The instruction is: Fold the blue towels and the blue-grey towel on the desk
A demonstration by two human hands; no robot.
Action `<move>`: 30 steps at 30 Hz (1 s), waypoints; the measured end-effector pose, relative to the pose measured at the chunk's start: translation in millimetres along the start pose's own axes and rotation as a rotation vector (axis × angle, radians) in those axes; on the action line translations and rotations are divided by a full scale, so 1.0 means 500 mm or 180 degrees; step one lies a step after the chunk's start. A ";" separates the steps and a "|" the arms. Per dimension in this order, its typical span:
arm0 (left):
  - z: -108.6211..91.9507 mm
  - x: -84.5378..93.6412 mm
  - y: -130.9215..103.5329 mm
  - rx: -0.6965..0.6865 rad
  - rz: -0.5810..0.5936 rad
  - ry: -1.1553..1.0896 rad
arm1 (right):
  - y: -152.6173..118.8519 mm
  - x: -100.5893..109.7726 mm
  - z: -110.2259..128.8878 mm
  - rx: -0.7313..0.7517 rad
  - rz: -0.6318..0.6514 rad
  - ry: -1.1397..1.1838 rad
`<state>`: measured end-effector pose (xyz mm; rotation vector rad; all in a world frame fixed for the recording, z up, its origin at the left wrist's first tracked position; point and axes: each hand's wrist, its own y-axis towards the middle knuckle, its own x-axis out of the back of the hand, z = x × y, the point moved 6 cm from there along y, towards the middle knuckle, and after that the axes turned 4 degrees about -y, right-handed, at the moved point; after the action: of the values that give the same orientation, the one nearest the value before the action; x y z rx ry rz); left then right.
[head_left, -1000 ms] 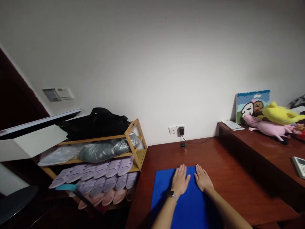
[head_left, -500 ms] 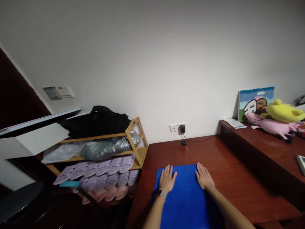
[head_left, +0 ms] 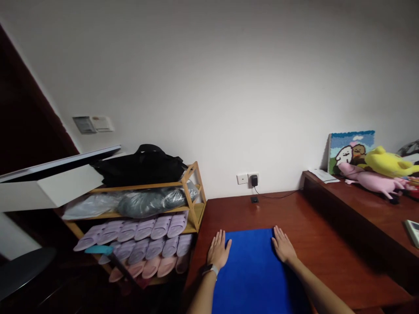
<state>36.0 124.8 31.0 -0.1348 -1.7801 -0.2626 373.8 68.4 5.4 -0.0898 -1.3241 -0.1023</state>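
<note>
A blue cloth (head_left: 252, 270) lies flat on the reddish-brown wooden table (head_left: 321, 244), its near end cut off by the bottom of the view. At its far left corner rests my left hand (head_left: 218, 250), palm down with fingers stretched out and a watch (head_left: 209, 270) on the wrist. The far right corner has my right hand (head_left: 284, 245) along it, also flat, fingers extended. Neither hand grips anything.
Left of the table stands a wooden rack (head_left: 196, 205) with several slippers (head_left: 160, 226) and a black bag (head_left: 144, 165) on top. A plug (head_left: 254, 180) sits in the wall socket. On the raised ledge at right lie plush toys (head_left: 369, 179) beside a dog picture (head_left: 350, 150).
My left hand has slid left, from on top of the cloth to its far left corner. My right hand stays at the right corner. The camera view has shifted slightly.
</note>
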 end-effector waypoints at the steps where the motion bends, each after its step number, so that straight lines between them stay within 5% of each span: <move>1: 0.000 0.000 0.000 0.0010 -0.0002 0.0019 | -0.002 0.000 0.002 -0.0030 0.0011 -0.0023; 9: 0.013 0.002 0.006 0.0023 0.0077 0.0183 | -0.015 0.010 0.015 0.0036 -0.0087 -0.0020; 12: -0.026 0.018 0.013 -0.0034 -0.0183 0.0186 | -0.012 0.010 0.016 0.0053 -0.0088 0.0034; 14: -0.101 0.018 0.017 -0.0297 -0.0267 0.0080 | -0.011 0.011 0.015 0.0049 -0.0109 0.0056; 19: -0.371 -0.044 0.017 -0.1170 0.0145 -0.0420 | -0.011 0.007 0.013 0.0118 -0.0064 -0.0016; 22: -0.452 -0.088 0.015 -0.1130 0.0348 -0.0604 | -0.012 0.000 0.014 0.0268 -0.0038 -0.0103; 24: -0.452 -0.101 0.012 -0.1087 0.0374 -0.0604 | -0.010 -0.002 0.013 0.0266 -0.0055 -0.0123; 26: -0.411 -0.098 0.008 -0.1043 0.0339 -0.0530 | -0.009 -0.003 0.010 0.0173 -0.0068 -0.0078; 30: -0.233 -0.059 0.005 -0.0544 0.0246 -0.0168 | -0.009 0.002 0.011 0.0106 -0.0125 0.0021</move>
<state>153.6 99.8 26.4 -0.3344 -1.7992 -0.3582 368.3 64.5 7.5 -0.0354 -1.3208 -0.1137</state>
